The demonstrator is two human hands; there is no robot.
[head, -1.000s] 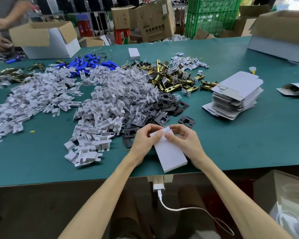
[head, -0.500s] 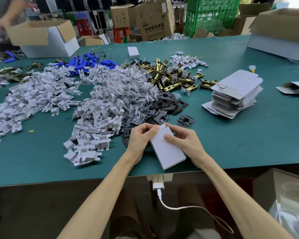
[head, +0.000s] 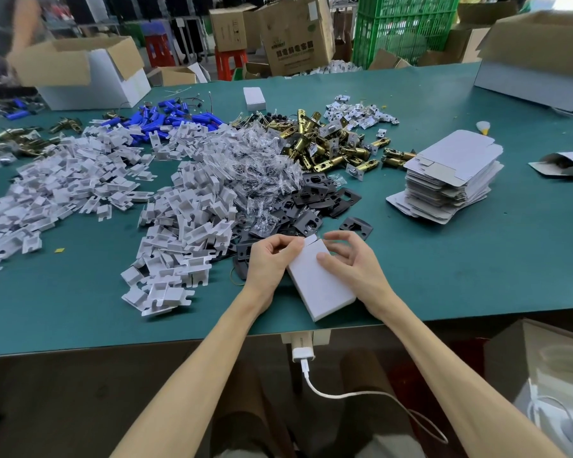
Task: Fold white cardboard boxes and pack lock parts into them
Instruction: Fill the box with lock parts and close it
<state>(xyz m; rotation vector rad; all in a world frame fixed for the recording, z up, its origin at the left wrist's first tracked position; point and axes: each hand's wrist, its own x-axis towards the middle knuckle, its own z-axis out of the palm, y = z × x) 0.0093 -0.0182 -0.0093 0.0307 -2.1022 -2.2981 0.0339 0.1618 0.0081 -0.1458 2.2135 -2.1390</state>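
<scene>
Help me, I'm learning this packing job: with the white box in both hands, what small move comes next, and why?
Probably tuck the end flap into the white box. That flap stands up at the box's far end; the left hand grips the box's edge and the right hand presses its top with the thumb, so this end looks unclosed.

The small white box (head: pixel 318 279) is smooth, matt cardboard. The table top (head: pixel 477 259) is a dull green mat. At 12 o'clock the latch bolts (head: pixel 325 143) are shiny, gold-coloured metal. The strike plates (head: pixel 315 200) below them look black and matt. The little bags (head: pixel 262 166) are clear, crinkly, shiny plastic. At 3 o'clock the stack of flat boxes (head: pixel 450 173) is white card with grey patches. At 11 o'clock the blue cylinders (head: pixel 159 115) look glossy.
</scene>
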